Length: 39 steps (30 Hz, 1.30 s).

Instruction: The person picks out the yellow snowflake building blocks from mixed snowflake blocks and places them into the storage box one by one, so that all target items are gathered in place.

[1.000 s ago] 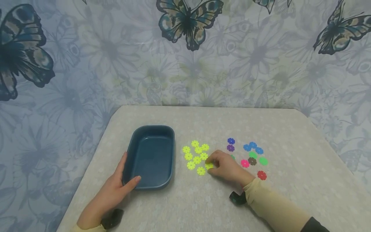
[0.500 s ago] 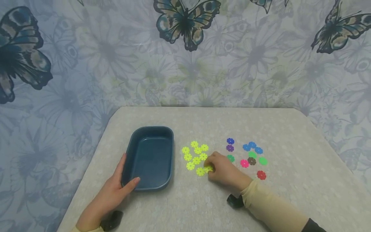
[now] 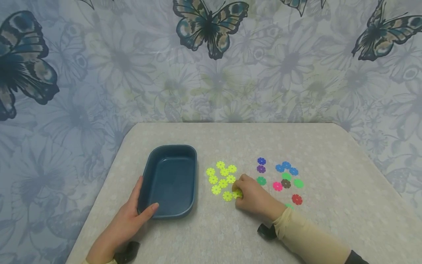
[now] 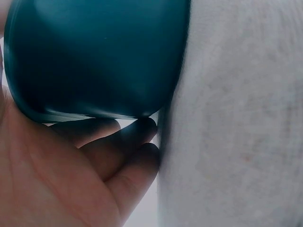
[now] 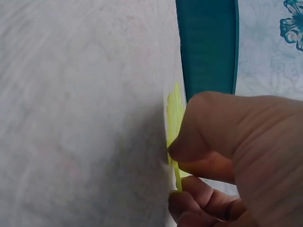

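A dark teal rectangular tub [image 3: 171, 212] stands on the table, left of the middle. My left hand [image 3: 126, 216] grips its near left side, the thumb over the rim and the fingers against the outer wall, as the left wrist view shows from close by. My right hand [image 3: 255, 194] pinches a yellow flower-shaped disc [image 3: 237, 193] low over the tabletop. In the right wrist view this yellow disc [image 5: 179, 177] stands partly edge-on between thumb and fingers. Several more yellow discs [image 3: 223, 183] lie flat between the tub and my right hand.
Right of my right hand lie dark blue [image 3: 262, 161], purple [image 3: 261, 169], light blue [image 3: 286, 165], green [image 3: 298, 183], pink [image 3: 277, 186], brown [image 3: 285, 183] and red [image 3: 297, 199] discs. A patterned wall [image 3: 224, 84] rises behind the table's far edge.
The right fingers have closed in on the yellow disc and drawn slightly nearer. A green disc now shows beside the right sleeve. The left hand and the tub stay as they were.
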Available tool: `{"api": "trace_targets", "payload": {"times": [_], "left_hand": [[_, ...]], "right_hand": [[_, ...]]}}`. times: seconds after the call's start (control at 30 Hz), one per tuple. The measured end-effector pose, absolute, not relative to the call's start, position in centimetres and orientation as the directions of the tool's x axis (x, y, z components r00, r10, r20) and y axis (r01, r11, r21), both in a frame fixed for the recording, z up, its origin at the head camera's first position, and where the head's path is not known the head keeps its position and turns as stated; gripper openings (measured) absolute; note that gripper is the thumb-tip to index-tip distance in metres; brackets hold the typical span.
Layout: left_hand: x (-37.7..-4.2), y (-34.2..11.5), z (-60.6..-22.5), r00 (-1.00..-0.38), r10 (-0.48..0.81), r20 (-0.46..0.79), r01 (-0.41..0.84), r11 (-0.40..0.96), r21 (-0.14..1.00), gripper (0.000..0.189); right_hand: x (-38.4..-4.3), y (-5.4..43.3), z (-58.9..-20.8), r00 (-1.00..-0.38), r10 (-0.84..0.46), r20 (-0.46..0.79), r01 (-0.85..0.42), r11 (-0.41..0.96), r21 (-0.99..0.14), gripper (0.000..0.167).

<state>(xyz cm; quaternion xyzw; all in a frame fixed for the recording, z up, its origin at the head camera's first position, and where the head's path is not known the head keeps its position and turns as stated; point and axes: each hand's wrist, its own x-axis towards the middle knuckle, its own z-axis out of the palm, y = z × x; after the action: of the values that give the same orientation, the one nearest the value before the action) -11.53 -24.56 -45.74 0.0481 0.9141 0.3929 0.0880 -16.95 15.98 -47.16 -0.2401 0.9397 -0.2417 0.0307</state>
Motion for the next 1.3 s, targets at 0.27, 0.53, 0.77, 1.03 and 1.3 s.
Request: {"api": "trace_targets", "payload": {"times": [0.27, 0.53, 0.77, 1.03, 1.3], "left_hand": [[-11.5, -24.64, -45.82, -0.979, 0.161, -0.122, 0.022, 0.685, 0.728, 0.103], [-11.49, -24.65, -45.83, -0.98, 0.159, -0.122, 0.021, 0.687, 0.727, 0.103], [-11.54, -24.66, -45.83, -0.98, 0.165, -0.115, 0.029, 0.683, 0.73, 0.102], [-11.57, -24.58, -45.79, -0.978, 0.162, -0.129, 0.016, 0.682, 0.731, 0.103], [-11.66, -24.5, -45.78, -0.978, 0.165, -0.126, 0.02, 0.68, 0.733, 0.103]], "right_hand": [[-16.79, 16.3, -47.28, -0.888, -0.456, 0.057, -0.421, 0.758, -0.499, 0.027], [-16.78, 16.47, -46.82, -0.885, -0.465, 0.025, -0.41, 0.754, -0.514, 0.027], [-16.67, 16.29, -46.78, -0.891, -0.453, 0.015, -0.397, 0.764, -0.509, 0.025], [-16.53, 16.2, -46.9, -0.903, -0.428, 0.017, -0.377, 0.775, -0.507, 0.023], [-16.41, 16.2, -46.98, -0.908, -0.418, 0.022, -0.369, 0.775, -0.513, 0.023]]}}
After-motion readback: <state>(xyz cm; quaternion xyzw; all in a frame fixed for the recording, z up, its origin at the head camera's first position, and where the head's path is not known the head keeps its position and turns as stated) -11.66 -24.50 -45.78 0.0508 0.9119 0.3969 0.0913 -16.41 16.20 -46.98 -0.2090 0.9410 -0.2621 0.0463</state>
